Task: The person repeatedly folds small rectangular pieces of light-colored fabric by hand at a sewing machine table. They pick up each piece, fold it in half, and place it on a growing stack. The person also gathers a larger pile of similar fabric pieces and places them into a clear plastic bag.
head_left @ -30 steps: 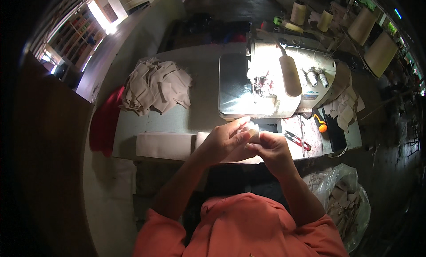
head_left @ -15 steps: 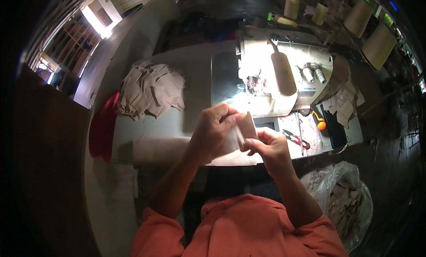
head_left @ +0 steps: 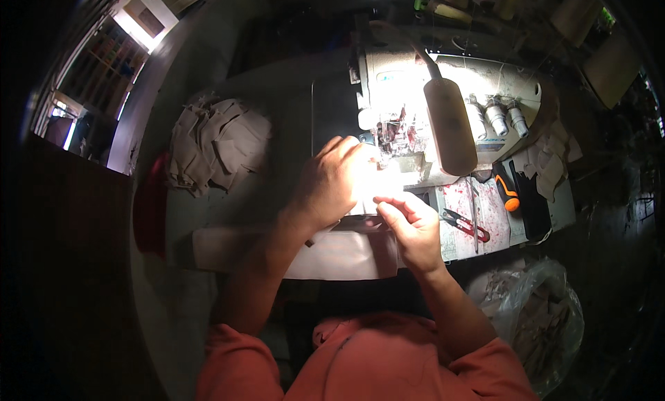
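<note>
Working at shadowed tabletop (head_left: 289, 134) | dim room (head_left: 606, 238) | hands (head_left: 415, 235) (head_left: 332, 183): right pinching cloth (head_left: 368, 205), left's grip unclear

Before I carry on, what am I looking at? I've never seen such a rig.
No robot: every picture comes from one camera on a person's head, looking down. The bare right hand seems to have a pinching grip on a pale cloth piece; glare hides what, if anything, the left hand holds beside the sewing machine and its lamp. On the table lie a heap of cloth pieces at left, flat pale cloth along the near edge, and red-handled snips at right.
</note>
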The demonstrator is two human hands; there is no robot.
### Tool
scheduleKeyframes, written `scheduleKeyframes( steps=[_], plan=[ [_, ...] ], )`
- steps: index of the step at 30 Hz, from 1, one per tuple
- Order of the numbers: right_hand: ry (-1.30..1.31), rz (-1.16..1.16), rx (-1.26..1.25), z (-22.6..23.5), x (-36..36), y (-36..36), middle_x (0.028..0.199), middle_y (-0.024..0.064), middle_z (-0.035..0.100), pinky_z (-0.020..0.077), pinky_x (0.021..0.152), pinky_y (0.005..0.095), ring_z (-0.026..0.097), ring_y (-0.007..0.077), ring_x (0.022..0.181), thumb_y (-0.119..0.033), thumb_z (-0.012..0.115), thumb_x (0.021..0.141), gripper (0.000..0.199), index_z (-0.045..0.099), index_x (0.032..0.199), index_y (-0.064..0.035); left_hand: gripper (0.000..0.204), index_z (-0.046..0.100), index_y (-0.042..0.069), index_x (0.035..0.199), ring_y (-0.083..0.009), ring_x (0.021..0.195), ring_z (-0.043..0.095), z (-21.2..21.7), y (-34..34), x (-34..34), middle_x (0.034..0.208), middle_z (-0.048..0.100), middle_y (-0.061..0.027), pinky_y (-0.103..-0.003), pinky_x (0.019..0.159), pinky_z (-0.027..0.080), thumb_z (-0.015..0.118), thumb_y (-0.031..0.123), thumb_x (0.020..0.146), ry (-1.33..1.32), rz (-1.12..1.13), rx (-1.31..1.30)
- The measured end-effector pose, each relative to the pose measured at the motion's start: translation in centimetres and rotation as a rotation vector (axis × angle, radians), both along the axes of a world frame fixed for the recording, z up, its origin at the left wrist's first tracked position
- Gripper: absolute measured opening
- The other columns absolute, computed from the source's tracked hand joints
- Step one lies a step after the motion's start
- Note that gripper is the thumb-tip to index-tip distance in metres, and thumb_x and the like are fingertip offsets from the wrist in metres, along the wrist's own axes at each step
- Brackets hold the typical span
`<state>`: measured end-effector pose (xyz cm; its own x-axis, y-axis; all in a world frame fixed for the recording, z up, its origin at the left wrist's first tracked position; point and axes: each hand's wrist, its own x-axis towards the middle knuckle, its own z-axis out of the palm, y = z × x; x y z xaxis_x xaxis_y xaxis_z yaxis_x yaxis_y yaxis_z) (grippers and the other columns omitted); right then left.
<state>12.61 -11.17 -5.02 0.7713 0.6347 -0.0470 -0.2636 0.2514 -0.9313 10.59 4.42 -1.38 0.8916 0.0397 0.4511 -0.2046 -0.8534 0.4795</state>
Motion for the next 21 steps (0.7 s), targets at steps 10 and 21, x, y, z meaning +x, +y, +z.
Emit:
scheduleKeyframes(
  steps=[10,21],
  plan=[
    [-0.016,-0.003,-0.018,0.2,0.9,0.7,0.085,0.0126,0.059,0.0489,0.067,0.0262,0.058,0.0163,0.075,0.000,0.046,0.084,0.020,0.051,0.102,0.0058,0.019,0.055,-0.005,0.086,-0.0334,0.091,0.052,-1.8,-0.9,-1.9,0.094,0.053,-0.0208,-0.040,0.082,0.041,0.049,0.000,0.068,-0.084,0.046,0.142],
    [0.012,-0.040,-0.074,-0.8,-1.9,-5.1,0.080,0.0131,0.060,0.0479,0.066,0.0250,0.059,0.0152,0.070,-0.004,0.042,0.086,0.017,0.051,0.098,0.0047,0.026,0.053,0.005,0.099,-0.0266,0.102,0.046,-1.8,8.0,5.5,0.109,0.049,-0.0125,-0.040,0.085,0.036,0.054,0.014,0.075,-0.157,0.052,0.417]
  ],
)
